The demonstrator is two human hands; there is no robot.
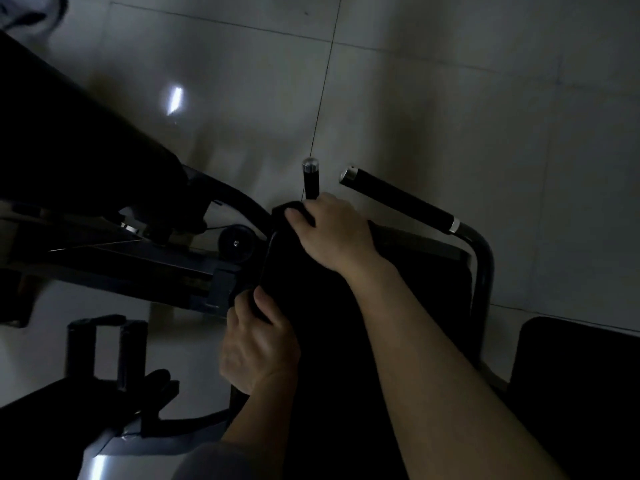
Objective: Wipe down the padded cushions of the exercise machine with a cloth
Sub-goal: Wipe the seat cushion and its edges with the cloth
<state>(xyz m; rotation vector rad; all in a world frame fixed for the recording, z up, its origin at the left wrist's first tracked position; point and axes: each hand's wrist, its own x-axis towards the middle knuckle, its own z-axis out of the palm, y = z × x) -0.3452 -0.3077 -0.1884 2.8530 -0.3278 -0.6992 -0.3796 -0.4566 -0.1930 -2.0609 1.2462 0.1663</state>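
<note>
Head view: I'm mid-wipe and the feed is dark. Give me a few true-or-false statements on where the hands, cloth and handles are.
1. The right hand presses a dark cloth on the far end of the cushion. True.
2. The left hand hangs free, touching nothing. False: its fingers grip the cushion's left edge.
3. Two chrome-capped handles stick out beyond the right hand. True.
4. The cushion is white. False: it is black.
5. The floor is pale tile. True.
</note>
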